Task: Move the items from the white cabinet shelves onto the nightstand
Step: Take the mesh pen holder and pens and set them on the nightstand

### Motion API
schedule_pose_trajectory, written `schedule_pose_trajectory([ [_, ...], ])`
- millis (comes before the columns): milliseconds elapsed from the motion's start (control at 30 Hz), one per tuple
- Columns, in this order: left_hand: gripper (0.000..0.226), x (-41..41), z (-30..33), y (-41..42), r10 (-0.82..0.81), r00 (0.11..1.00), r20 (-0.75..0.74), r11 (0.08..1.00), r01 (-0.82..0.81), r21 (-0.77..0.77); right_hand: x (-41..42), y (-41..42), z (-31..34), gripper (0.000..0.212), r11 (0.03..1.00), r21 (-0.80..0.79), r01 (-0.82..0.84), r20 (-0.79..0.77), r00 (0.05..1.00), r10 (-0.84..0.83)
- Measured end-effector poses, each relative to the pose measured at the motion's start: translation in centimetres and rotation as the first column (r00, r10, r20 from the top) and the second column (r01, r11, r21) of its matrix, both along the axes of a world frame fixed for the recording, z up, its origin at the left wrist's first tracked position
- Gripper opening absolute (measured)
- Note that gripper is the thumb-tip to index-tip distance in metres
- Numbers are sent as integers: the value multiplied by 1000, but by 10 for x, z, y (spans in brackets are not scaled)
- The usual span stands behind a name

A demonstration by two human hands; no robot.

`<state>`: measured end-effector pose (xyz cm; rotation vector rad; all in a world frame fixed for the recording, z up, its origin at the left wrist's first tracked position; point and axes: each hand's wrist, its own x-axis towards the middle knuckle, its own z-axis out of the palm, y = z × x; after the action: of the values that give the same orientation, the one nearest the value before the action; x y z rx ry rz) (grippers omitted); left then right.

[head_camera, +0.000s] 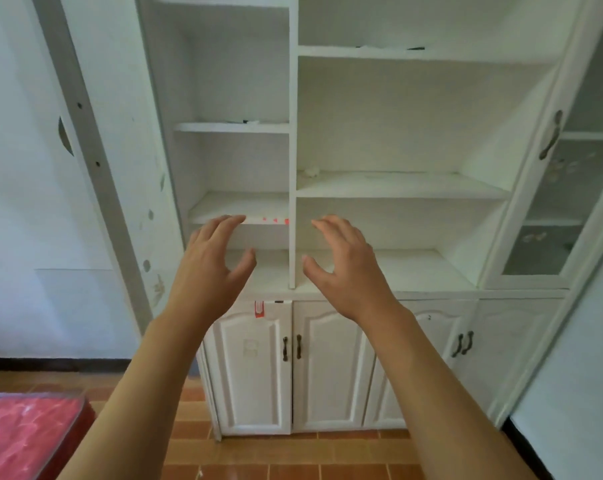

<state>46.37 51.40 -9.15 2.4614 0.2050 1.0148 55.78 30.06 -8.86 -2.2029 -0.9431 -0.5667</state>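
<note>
**Both hands empty at the cabinet shelves**

Left hand (pixel 210 261) and right hand (pixel 345 261) hover before the cabinet (pixel 293 168), fingers spread, gripping nothing. Shelves look nearly bare: one small white scrap (pixel 311 172) right of the divider; nightstand unseen. Advice: pinch the scrap lightly with one hand. Count: two hands, one scrap.

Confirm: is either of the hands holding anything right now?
No, the left hand and right hand are both open and empty in front of the white cabinet.
</note>
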Motion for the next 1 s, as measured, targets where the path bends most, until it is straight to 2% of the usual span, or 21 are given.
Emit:
schedule_pose_trajectory([
  [167,55,67,35,45,-26,995,92,998,20,61,56,36,34,59,999,-5,45,75,996,-45],
  [533,56,176,84,136,-65,986,154,995,51,89,155,134,85,60,998,33,57,166,984,-62],
  [1000,60,290,95,175,98,978,184,992,-110,61,299,200,110,63,990,-69,-125,235,962,138],
])
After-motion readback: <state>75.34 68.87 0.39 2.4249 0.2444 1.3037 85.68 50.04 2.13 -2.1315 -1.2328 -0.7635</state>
